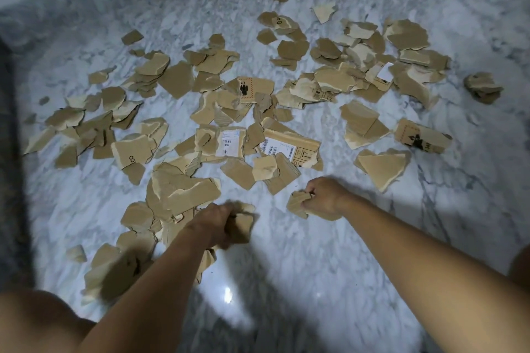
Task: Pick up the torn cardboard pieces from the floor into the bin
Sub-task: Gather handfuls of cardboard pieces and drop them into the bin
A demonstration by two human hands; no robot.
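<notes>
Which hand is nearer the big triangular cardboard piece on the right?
Right. The right hand sits just lower-left of the triangular piece; the left hand lies much farther left.

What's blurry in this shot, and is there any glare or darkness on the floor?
Head view: the left hand and the cardboard scrap it grips are smeared by motion; head view: the right hand and its cardboard piece look sharper; head view: a small white glare spot sits on the marble floor between the arms, and the left edge falls dark.
</notes>
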